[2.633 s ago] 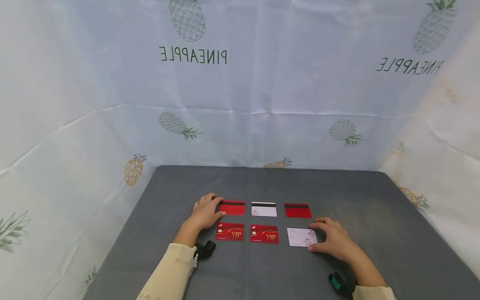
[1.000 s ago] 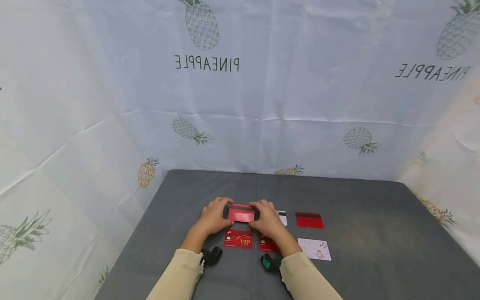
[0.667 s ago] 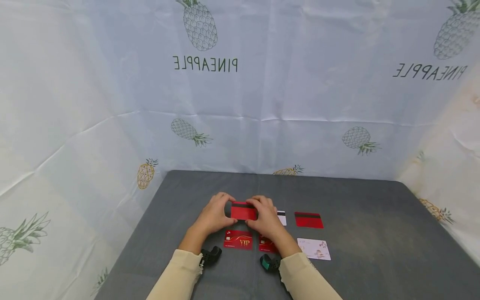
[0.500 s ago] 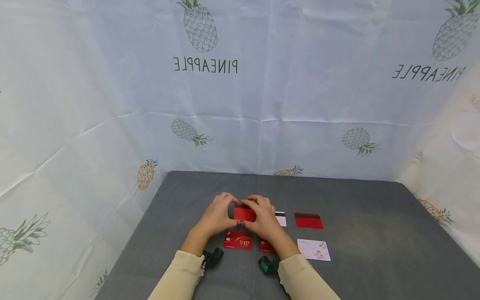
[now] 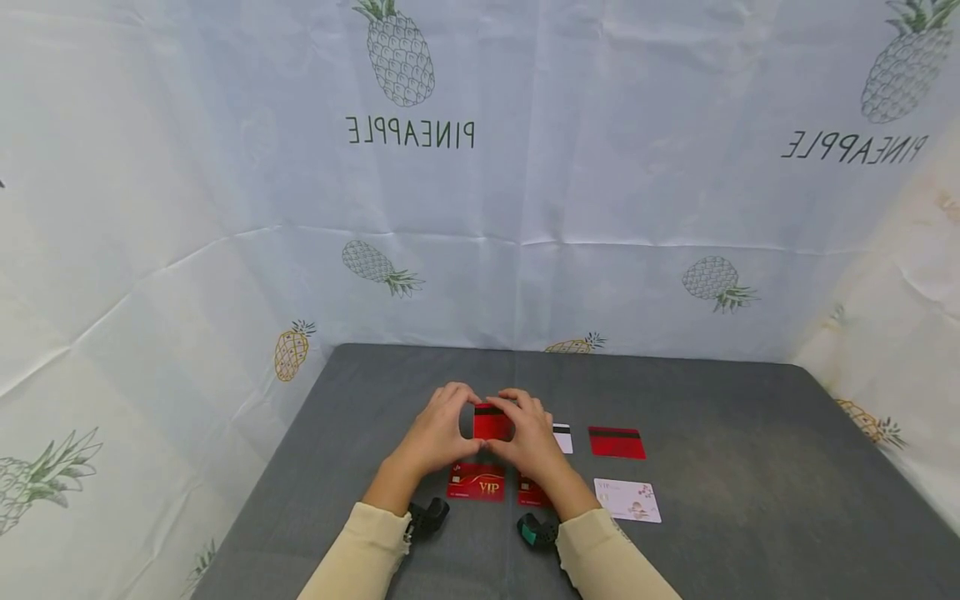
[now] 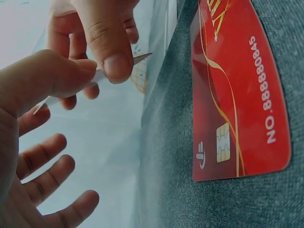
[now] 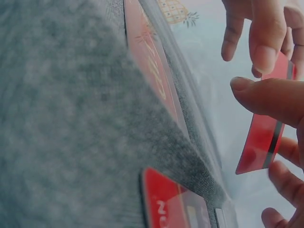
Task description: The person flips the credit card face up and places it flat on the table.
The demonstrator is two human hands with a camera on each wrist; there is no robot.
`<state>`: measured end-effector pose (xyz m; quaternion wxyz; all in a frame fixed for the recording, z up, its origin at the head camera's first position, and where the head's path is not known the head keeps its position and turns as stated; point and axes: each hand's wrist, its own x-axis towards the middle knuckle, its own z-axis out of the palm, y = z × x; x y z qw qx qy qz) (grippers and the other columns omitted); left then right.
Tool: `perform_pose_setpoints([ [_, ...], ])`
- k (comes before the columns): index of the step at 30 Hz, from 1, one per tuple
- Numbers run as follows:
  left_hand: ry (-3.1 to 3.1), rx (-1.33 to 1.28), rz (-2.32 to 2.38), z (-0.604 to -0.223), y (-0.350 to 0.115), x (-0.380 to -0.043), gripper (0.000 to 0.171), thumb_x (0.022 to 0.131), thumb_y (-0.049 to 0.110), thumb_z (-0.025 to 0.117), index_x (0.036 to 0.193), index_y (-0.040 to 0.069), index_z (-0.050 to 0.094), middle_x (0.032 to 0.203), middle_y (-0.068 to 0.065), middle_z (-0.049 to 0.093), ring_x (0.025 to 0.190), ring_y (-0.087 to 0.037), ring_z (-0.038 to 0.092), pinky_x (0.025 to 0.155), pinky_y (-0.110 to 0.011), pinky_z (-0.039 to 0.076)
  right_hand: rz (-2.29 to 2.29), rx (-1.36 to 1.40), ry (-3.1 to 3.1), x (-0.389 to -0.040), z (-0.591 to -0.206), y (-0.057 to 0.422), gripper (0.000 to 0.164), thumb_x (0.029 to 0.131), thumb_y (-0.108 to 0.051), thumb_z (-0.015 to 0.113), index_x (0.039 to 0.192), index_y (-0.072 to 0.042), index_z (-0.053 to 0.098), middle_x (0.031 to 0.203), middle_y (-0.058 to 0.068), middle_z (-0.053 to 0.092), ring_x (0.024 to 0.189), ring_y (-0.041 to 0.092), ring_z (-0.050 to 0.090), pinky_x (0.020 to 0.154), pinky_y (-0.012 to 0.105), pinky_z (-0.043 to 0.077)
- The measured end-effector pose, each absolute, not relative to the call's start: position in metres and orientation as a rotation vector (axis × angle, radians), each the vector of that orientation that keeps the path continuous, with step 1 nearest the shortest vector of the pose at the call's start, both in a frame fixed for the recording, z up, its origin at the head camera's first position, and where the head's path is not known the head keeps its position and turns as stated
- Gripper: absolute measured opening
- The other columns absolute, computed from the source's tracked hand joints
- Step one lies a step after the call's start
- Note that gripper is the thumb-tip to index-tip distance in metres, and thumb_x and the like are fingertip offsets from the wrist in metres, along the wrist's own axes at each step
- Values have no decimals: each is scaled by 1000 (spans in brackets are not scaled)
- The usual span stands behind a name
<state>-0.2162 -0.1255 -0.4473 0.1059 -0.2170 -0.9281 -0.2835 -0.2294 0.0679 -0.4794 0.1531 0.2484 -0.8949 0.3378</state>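
Note:
A red card (image 5: 492,423) with a black magnetic stripe is raised off the table between both hands. My left hand (image 5: 437,429) pinches it by its upper and lower edges, fingertips above and thumb below. From the other side my right hand (image 5: 529,437) grips the same edges, and the two hands' fingertips nearly meet. The left wrist view shows the card (image 6: 99,77) almost edge-on at both thumbs. Its striped face (image 7: 261,137) shows behind the thumb in the right wrist view. A red VIP card (image 5: 476,482) lies just below the hands.
Past my right hand lie a partly hidden white striped card (image 5: 562,438), another red striped card (image 5: 617,442) and a pale flowered card (image 5: 627,500). A second VIP card (image 5: 529,492) is partly under my right wrist. A pineapple-print cloth (image 5: 600,167) hangs behind the grey table (image 5: 712,433).
My right hand has left the pale card and come over to the red card, which both hands have lifted. Lately the hands have drawn closer together along its edges.

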Motion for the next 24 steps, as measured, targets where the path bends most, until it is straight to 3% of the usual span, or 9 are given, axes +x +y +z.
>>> perform_pose_setpoints([
  [7,-2777,-635,-865,-447,-127,-214,66,74,36,86,128,20,52,134,-1,50,124,-24,46,98,-48,49,1112,768,-2513,-230,-481,70,58,75,-15,86,128,-16,64,133,6,54,102,23,65,96,60,39],
  [10,-2803,-629,-878,-448,-128,-214,71,73,35,87,133,18,51,137,-4,49,126,-27,46,98,-52,48,1222,827,-2480,-230,-480,71,57,76,-11,85,129,-11,63,134,6,53,98,23,67,96,54,47],
  [14,-2849,-605,-859,-451,-129,-214,73,74,35,86,136,17,51,138,-7,49,125,-30,46,96,-53,49,1387,933,-2449,-230,-480,71,58,78,-6,82,132,-6,60,137,9,50,101,24,67,84,45,57],
  [24,-2878,-633,-802,-460,-128,-215,69,77,31,85,136,13,53,134,-8,50,120,-29,48,95,-48,51,1510,1062,-2427,-228,-480,71,60,80,-11,81,135,-16,58,140,8,47,105,23,67,91,48,53],
])
